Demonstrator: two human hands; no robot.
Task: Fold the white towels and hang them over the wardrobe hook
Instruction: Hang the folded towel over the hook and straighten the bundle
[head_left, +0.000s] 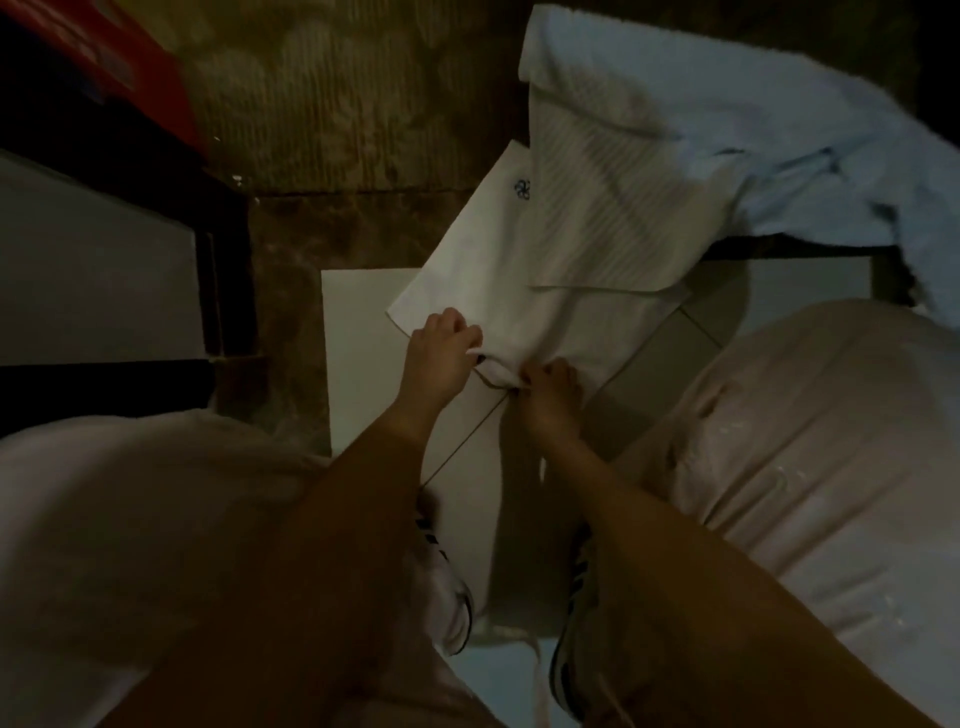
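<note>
The left hand (447, 347) and the right hand (551, 394), close together, pinch the near edge of a white towel (498, 280) bearing a small dark emblem (522, 188). A pale blue cloth (810, 171) lies beyond it.

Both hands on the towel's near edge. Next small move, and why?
Probably slide the hands apart along that edge toward its corners before folding. The left hand and right hand both pinch the white towel close together, and the edge bunches between them. The ribbed towel overlaps its far side, so a wide grip should keep the fold even.
</note>
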